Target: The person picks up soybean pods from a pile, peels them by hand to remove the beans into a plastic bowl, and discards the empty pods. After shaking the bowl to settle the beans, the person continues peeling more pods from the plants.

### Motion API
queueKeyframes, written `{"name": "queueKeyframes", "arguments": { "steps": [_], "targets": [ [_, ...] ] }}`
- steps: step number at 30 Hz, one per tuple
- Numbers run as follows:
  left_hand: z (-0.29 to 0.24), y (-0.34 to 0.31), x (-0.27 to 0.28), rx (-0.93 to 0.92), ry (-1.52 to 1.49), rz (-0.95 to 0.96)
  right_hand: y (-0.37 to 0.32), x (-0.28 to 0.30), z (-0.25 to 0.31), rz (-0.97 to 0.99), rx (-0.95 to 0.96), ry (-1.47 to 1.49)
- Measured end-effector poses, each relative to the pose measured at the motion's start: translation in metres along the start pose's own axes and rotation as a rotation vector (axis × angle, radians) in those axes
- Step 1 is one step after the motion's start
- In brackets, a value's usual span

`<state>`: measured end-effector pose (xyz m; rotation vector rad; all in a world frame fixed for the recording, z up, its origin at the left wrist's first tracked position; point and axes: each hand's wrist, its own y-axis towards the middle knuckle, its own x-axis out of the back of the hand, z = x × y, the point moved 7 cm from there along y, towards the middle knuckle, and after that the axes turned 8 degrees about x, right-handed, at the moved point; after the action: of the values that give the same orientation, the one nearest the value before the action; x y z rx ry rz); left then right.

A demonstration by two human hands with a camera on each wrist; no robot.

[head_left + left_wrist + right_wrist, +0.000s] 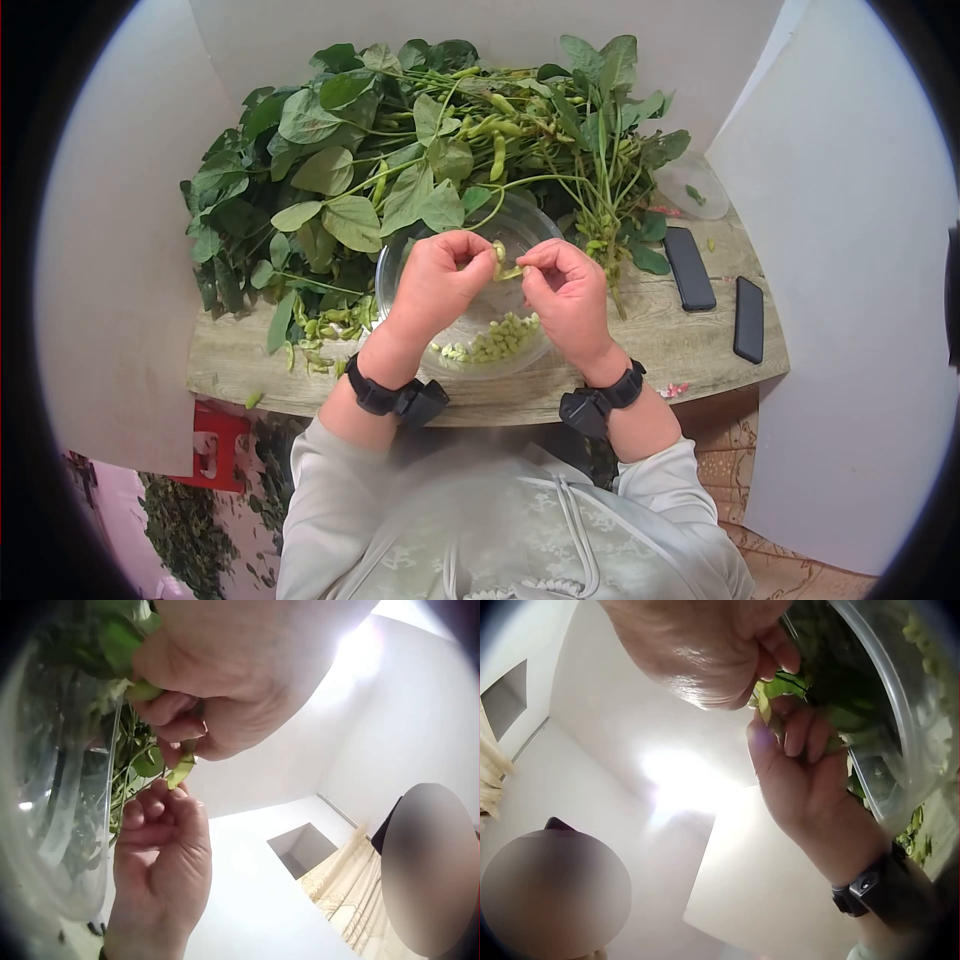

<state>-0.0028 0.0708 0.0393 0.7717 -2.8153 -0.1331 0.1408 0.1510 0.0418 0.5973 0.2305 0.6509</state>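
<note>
Over a clear plastic bowl point(465, 372), both hands pinch a green soybean pod point(508, 272) between them. My left hand point(440, 282) grips one end with thumb and fingers; the fingertips of my right hand point(572, 295) pinch the other end. In the left wrist view the pod point(181, 772) looks split and flattened, spanning the gap between the fingertips. The right wrist view shows the same pod point(763, 703) partly hidden by fingers. Shelled green beans point(500, 341) lie heaped in the near part of the bowl.
A big pile of leafy soybean stalks point(330, 165) covers the table's back. Loose pods point(335, 325) lie left of the bowl. Two dark phones point(690, 268) point(748, 320) rest at the right, near a clear lid-like dish point(700, 190). A red stool point(218, 445) stands below left.
</note>
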Motion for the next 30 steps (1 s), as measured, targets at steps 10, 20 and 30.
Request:
{"name": "queueKeyframes", "arguments": {
  "steps": [10, 20, 30],
  "targets": [
    [0.001, 0.0, 0.001, 0.025, -0.179, 0.033, 0.001, -0.008, 0.022, 0.106, 0.312, -0.304],
    [-0.006, -0.006, -0.009, -0.001, -0.023, 0.084, -0.001, -0.012, 0.032, 0.121, 0.43, -0.484],
    [-0.009, -0.005, -0.002, -0.003, -0.025, 0.043, 0.0, -0.014, 0.032, 0.127, 0.378, -0.544]
  ]
}}
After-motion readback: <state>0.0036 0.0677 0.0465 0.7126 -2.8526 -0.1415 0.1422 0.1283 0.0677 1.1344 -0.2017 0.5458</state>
